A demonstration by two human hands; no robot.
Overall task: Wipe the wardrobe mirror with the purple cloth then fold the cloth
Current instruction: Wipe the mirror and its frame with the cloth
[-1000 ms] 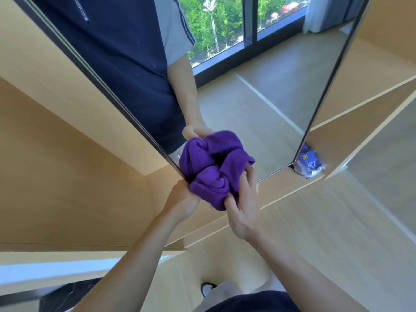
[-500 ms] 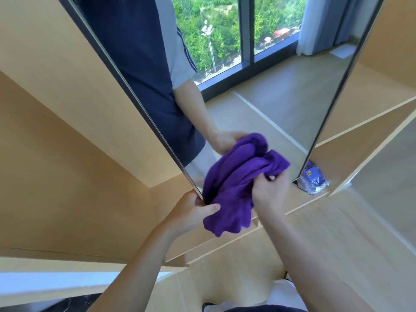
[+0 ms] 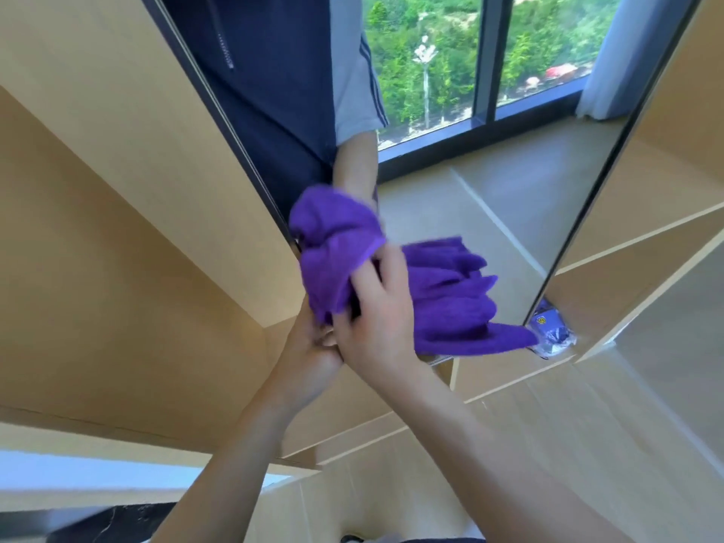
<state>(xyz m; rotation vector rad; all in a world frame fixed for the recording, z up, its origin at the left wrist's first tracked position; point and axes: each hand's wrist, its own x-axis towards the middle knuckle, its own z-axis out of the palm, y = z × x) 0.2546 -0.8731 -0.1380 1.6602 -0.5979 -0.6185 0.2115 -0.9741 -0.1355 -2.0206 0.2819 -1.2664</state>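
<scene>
- Both forearms are bare from wrist to the frame edge; no watch, ring or bracelet shows on the left hand or the right hand.
- The mirror reflects the torso at 12 o'clock: a dark navy vest-like front with a zip line running down it toward 11 o'clock.
- A light grey short sleeve sits at the 1 o'clock side of that navy panel, with thin dark stripes running along its outer edge to the hem.
- At 6 o'clock, along the bottom frame edge, a strip of dark navy fabric shows, with a pale patch just beside it.
</scene>
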